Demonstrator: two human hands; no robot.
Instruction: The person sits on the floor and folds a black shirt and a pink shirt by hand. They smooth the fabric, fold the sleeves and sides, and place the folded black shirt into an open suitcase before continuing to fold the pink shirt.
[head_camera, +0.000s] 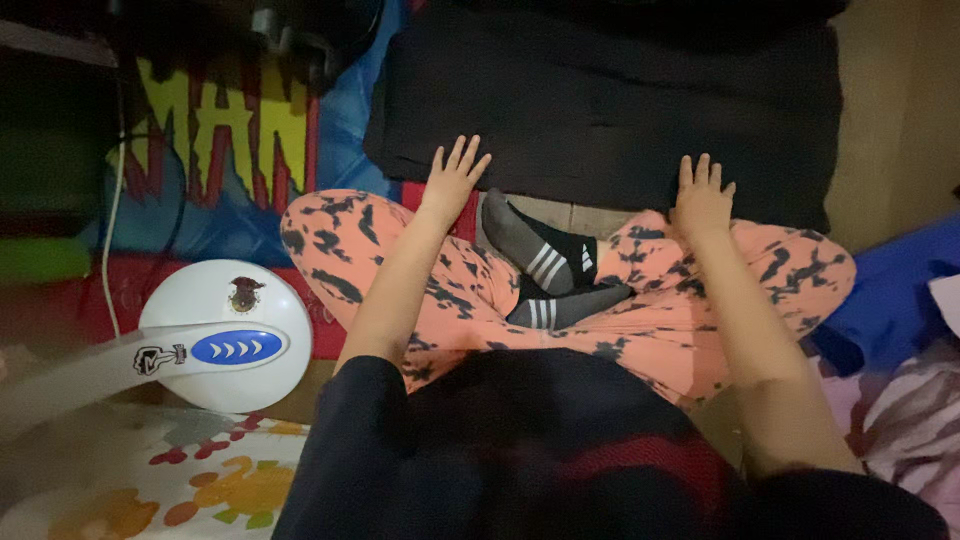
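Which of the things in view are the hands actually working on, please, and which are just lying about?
In hand: left hand and right hand, both flat on the black cloth.

Lying about: white round device, blue fabric, patterned sheet.

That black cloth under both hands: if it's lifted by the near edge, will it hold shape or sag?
Likely floppy: the black cloth shows soft creases and a rounded near edge. Probably fairly heavy, since it looks thick and folded. Both the left hand and right hand lie flat, open, on that edge.
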